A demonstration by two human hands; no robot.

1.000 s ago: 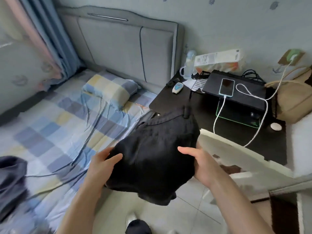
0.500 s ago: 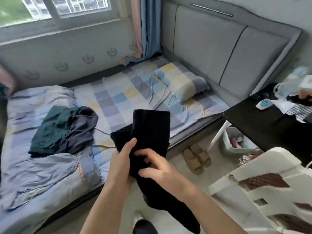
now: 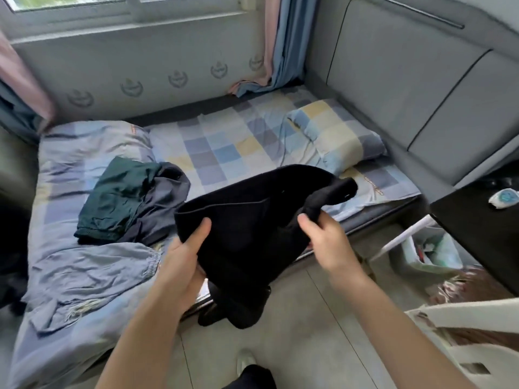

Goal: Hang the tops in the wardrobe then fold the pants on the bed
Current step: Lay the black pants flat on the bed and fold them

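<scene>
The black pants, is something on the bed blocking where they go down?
Nothing visible does. Both hands hold the black pants over the checkered sheet, bare right there; the dark green clothes lie off to the left.

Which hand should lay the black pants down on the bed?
Probably the left hand: it grips the black pants on the side nearest the bare checked sheet, while the right hand holds the other end.

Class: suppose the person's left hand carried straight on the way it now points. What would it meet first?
The left hand already grips the black pants; beyond them likely the checked bed sheet, though depth is unclear.
</scene>
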